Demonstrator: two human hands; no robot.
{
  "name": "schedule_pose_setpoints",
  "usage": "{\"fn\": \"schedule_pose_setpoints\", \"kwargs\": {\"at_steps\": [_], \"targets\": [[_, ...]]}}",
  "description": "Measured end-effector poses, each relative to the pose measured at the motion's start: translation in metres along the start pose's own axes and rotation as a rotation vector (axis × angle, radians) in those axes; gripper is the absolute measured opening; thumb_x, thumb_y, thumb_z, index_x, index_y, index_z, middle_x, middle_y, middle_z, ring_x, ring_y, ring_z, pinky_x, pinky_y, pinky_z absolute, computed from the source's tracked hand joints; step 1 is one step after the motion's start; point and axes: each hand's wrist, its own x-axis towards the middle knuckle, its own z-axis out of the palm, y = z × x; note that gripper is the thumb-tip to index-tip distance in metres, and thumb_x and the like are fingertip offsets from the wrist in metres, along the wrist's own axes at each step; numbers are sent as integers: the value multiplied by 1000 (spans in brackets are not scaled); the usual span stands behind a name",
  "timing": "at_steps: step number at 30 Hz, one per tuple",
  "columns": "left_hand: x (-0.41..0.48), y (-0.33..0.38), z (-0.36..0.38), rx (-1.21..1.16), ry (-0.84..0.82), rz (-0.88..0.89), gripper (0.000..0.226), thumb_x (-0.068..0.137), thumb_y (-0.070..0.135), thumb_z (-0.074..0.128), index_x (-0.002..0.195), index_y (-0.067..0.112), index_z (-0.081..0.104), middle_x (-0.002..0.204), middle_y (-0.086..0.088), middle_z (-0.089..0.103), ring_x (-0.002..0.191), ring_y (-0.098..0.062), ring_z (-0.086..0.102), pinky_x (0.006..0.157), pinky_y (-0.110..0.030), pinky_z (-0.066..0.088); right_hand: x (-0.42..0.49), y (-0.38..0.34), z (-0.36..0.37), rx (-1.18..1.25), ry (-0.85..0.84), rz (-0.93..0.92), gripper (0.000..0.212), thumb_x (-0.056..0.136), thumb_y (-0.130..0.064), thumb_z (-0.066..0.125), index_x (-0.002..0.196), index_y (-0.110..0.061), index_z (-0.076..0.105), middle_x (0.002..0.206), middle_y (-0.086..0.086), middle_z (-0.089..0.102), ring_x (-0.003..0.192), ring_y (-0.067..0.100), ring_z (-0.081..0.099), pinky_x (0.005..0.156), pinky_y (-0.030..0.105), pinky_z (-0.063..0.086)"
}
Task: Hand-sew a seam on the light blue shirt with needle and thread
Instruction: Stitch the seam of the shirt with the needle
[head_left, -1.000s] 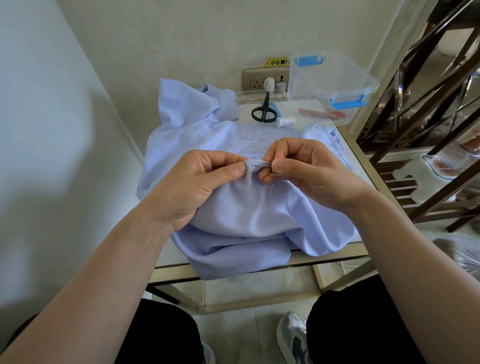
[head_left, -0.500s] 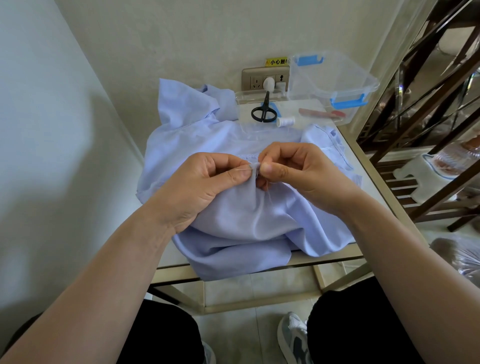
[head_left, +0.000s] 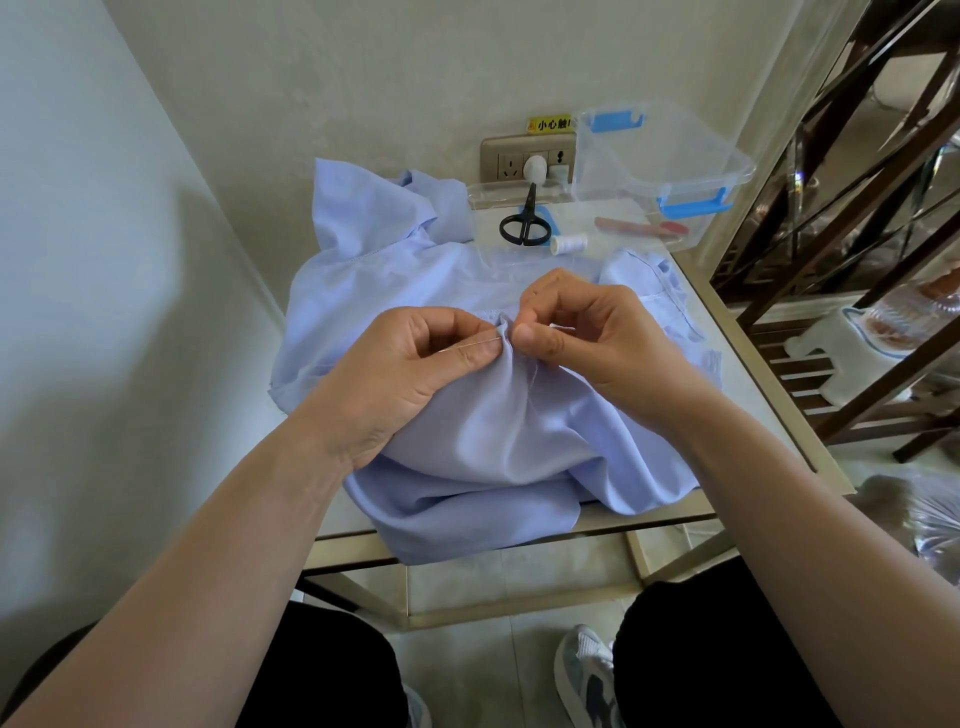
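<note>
Head view: light blue shirt (head_left: 493, 441) heaped on counter (head_left: 649, 522), hem over front edge. Left hand (head_left: 415, 364) grip pinches a raised fold. Right hand (head_left: 602, 338) grip pinches same fold, touching. Needle (head_left: 470, 345) crosses left thumb. Scissors (head_left: 524, 226), spool (head_left: 569, 243) behind.

Walls: textured plaster wall (head_left: 363, 78) ahead of you, smooth side wall (head_left: 78, 234) on your left (a soft shadow lies on it).
Table: gold-framed table (head_left: 649, 521), set in the corner.
Socket: beige socket plate (head_left: 511, 161), yellow sticker above.
Floor: glossy pale tiles (head_left: 493, 670) below you.
Right: dark wooden frame (head_left: 883, 393), white stool (head_left: 815, 343) beyond.
</note>
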Motion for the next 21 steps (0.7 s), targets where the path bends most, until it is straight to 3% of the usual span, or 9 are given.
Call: {"fn": "schedule_pose_setpoints", "kwargs": {"at_steps": [2, 5, 10, 14, 18, 21], "targets": [[1, 0, 0, 23, 33, 16, 9, 90, 18, 65, 84, 15, 71, 77, 7, 69, 76, -3, 60, 75, -13, 46, 0, -2, 0, -18, 23, -16, 6, 83, -19, 71, 87, -15, 68, 83, -12, 65, 79, 12, 58, 77, 36, 47], [4, 0, 0, 24, 109, 18, 8, 91, 15, 65, 85, 14, 72, 77, 5, 70, 76, -5, 61, 77, -16, 46, -3, -5, 0, -134, 98, -128, 16, 84, -17, 74, 98, -22, 69, 97, 3, 68, 84, 12, 59, 83, 39, 49], [4, 0, 5, 53, 140, 7, 11, 88, 24, 69, 82, 16, 74, 80, -2, 74, 76, -8, 64, 78, -22, 49, -3, -7, 10, -399, 145, -385, 8, 84, -7, 74, 90, -11, 71, 81, 6, 63, 74, 16, 57, 69, 32, 47], [3, -1, 7, 100, 149, -6, 12, 89, 27, 70, 79, 21, 75, 79, -4, 73, 74, -8, 62, 75, -25, 47, 0, -4, 13, -487, 151, -457, 2, 85, -6, 73, 86, -5, 72, 86, 3, 57, 77, 11, 56, 74, 21, 46], [5, -4, 7, 173, 220, -16, 18, 91, 29, 67, 75, 23, 72, 69, -5, 63, 67, -7, 52, 65, -22, 41, -3, -10, 20, -430, 140, -484, 7, 85, -6, 72, 82, -8, 67, 89, 4, 58, 84, 7, 56, 81, 18, 43], [8, -5, 5, 207, 314, -27, 19, 91, 21, 63, 75, 21, 72, 78, -10, 71, 70, -6, 57, 67, -18, 45, -9, -19, 23, -153, -15, -349, 13, 88, -4, 67, 82, -13, 59, 88, 4, 67, 86, 11, 64, 85, 23, 46]]}}
